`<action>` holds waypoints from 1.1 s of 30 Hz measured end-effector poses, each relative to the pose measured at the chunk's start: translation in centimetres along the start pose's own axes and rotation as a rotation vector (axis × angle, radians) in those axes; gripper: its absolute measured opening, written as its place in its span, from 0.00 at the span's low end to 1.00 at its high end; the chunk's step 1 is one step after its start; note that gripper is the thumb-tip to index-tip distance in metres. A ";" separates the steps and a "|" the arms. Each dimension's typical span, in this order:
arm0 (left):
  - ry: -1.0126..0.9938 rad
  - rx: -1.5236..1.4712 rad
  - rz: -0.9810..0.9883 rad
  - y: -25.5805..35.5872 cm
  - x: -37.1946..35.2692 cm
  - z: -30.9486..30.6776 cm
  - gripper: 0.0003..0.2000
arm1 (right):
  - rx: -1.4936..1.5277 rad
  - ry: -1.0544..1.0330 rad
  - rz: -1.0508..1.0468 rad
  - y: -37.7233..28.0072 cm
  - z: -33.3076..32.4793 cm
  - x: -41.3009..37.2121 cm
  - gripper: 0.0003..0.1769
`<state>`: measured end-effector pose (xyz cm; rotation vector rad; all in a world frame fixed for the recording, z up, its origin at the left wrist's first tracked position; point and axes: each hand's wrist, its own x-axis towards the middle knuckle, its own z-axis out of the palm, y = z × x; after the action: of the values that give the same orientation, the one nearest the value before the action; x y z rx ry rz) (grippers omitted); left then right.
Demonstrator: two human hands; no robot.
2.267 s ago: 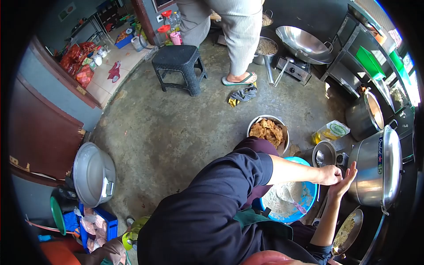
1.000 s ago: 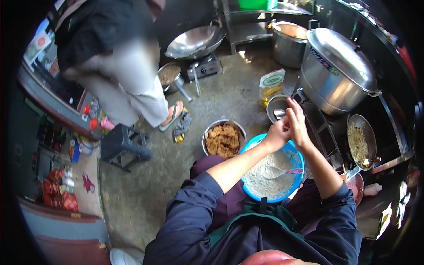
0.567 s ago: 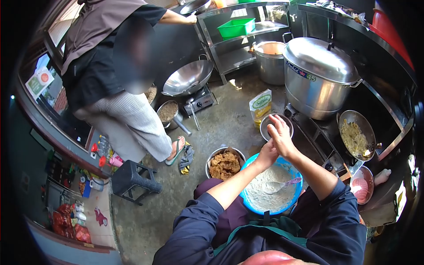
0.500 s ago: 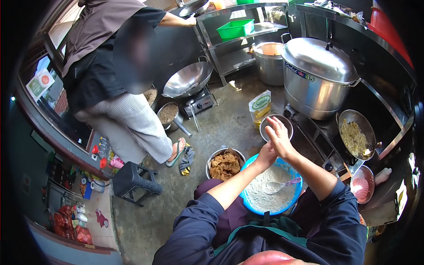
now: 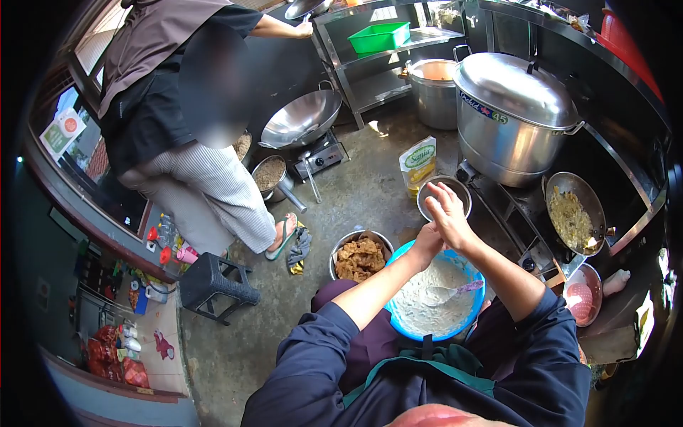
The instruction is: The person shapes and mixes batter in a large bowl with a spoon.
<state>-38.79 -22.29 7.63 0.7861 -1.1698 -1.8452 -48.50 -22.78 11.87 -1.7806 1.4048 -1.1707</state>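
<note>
Over the far rim of a blue basin (image 5: 395,324), my two hands touch each other. My left hand (image 5: 427,245) is bent at the wrist, its fingers mostly hidden by the other hand. My right hand (image 5: 449,213) has its fingers stretched out and pointing away. White batter (image 5: 427,313) fills the basin, with a spoon (image 5: 466,287) lying in it, its patterned handle toward the right rim. Just beyond the hands is a metal bowl (image 5: 464,193). Fried brown pieces (image 5: 359,257) lie in a metal bowl left of the basin.
Another person (image 5: 160,107) stands at the left near a wok (image 5: 302,121) on a stove. A black stool (image 5: 219,288) is at the left. A large lidded pot (image 5: 509,142) and a pan of food (image 5: 571,217) are at the right. An oil pouch (image 5: 418,167) stands ahead.
My hands have shifted very slightly, still touching each other. The view has tilted a little. The other person's outstretched arm stays near the shelf.
</note>
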 end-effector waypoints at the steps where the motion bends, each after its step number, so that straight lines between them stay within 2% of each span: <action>1: 0.015 -0.006 -0.014 0.3 -0.1 0.2 0.09 | 0.007 0.002 -0.007 0.1 0.0 0.2 0.31; 3: 0.048 -0.021 -0.043 0.9 -0.4 0.7 0.09 | 0.011 0.009 -0.005 0.1 0.1 0.2 0.31; 6: -0.018 0.132 -0.111 1.0 0.0 -0.5 0.18 | 0.019 0.011 -0.006 0.1 0.3 0.2 0.31; 9: -0.018 0.190 -0.149 2.1 -0.4 -0.5 0.18 | 0.012 0.010 -0.010 0.3 0.6 0.2 0.30; 12: 0.096 -0.039 -0.001 1.3 -0.3 0.0 0.13 | 0.002 0.003 -0.012 0.3 0.9 0.2 0.30; 18: 0.132 0.109 0.131 1.3 -0.4 0.0 0.10 | 0.006 -0.005 -0.005 0.3 1.0 0.2 0.30; 21: 0.135 0.033 0.171 0.9 0.0 -0.2 0.08 | 0.004 -0.006 -0.002 0.3 1.0 0.2 0.30; 24: 0.163 0.082 0.143 1.5 -0.4 0.2 0.06 | -0.002 -0.009 0.002 0.3 1.0 0.1 0.30; 30: 0.129 0.037 0.215 0.4 0.3 -0.3 0.06 | -0.022 -0.007 -0.006 0.6 1.0 0.2 0.30; 33: 0.165 0.074 0.150 1.0 -0.3 0.1 0.06 | -0.024 -0.008 -0.001 0.5 1.0 0.1 0.30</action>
<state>-38.44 -22.21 8.63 0.8522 -1.1633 -1.5916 -47.84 -23.13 11.07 -1.8013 1.4193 -1.1508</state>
